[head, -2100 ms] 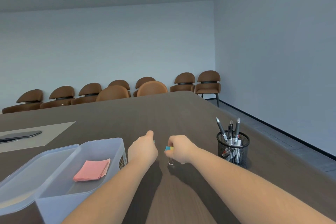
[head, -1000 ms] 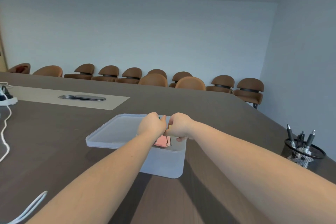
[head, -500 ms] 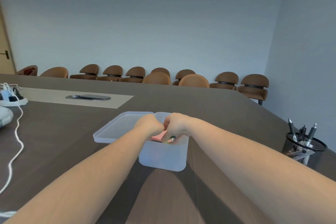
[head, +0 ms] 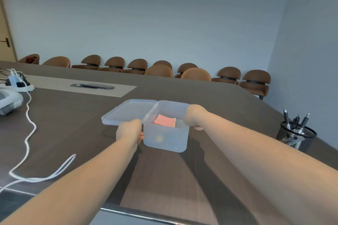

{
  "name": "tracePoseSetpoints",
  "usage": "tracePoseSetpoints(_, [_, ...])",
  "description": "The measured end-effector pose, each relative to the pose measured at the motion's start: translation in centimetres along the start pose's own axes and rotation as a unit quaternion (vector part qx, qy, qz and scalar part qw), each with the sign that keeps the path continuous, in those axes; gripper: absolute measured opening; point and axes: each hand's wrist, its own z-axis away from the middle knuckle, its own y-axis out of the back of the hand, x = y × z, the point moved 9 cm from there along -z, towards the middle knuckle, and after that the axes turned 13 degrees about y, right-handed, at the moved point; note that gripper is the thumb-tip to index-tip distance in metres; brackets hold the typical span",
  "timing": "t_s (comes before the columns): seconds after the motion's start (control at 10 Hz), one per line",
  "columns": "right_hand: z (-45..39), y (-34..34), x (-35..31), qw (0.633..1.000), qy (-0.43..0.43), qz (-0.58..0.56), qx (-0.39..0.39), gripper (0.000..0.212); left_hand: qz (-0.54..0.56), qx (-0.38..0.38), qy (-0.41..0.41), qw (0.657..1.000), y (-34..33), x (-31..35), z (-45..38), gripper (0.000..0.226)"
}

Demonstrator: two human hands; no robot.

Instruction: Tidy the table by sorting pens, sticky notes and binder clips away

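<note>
A translucent plastic box (head: 165, 142) stands on the dark table, with its lid (head: 128, 112) resting open against its left rim. Pink sticky notes (head: 164, 120) lie inside, and a small yellowish thing (head: 159, 139) shows blurred through the front wall. My left hand (head: 130, 133) grips the box's left side at the lid's near corner. On the box's right side, my right hand (head: 193, 118) has its fingers wrapped around the wall. A black mesh pen holder (head: 294, 138) with several pens (head: 295, 121) stands at the far right.
A white cable (head: 27, 139) loops over the table's left part, running from a power strip (head: 17, 83) and a white device (head: 8, 101). A flat grey hatch (head: 92, 86) sits in the table's middle strip. Brown chairs (head: 161, 71) line the far wall. The table's near edge (head: 146, 215) is close below.
Both hands were together over the box's inside, the right one carrying a small coloured thing. Now they have come apart to the box's left and right sides, and the thing lies inside.
</note>
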Motion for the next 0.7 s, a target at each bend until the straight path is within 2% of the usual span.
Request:
tracePoseSetpoints(0.1, [0.1,-1.4,1.5,0.996,-0.067,-0.043,-0.028,0.025,0.110,-0.051,0.064,0.991,-0.3,-1.7,-0.8,0.019])
tracePoseSetpoints(0.2, [-0.4,-2.3,3.2,0.985,-0.151,-0.082,-0.027,0.013,0.187,-0.031,0.048,0.981,0.8,-0.7,-0.7,0.020])
tracePoseSetpoints(0.3, [-0.3,-1.9,3.6,0.981,-0.166,-0.097,-0.031,0.022,0.206,-0.012,0.017,0.978,1.6,0.8,-0.6,0.022])
tracePoseSetpoints(0.4, [-0.4,-1.3,3.6,0.981,-0.146,-0.126,-0.015,0.027,0.185,-0.020,-0.025,0.982,1.3,2.9,-0.5,0.010])
tracePoseSetpoints(0.5, [-0.2,-1.0,3.6,0.979,-0.131,-0.157,-0.008,0.026,0.142,-0.013,-0.077,0.987,0.8,5.2,0.9,0.012])
tracePoseSetpoints(0.6, [0.4,0.5,2.3,0.989,-0.053,-0.136,0.017,0.031,0.056,0.000,-0.141,0.988,-0.2,7.5,2.6,0.018])
tracePoseSetpoints(0.7, [1.2,1.9,3.0,0.993,-0.032,-0.113,0.031,0.030,-0.043,-0.001,-0.172,0.984,-2.1,8.4,2.7,0.019])
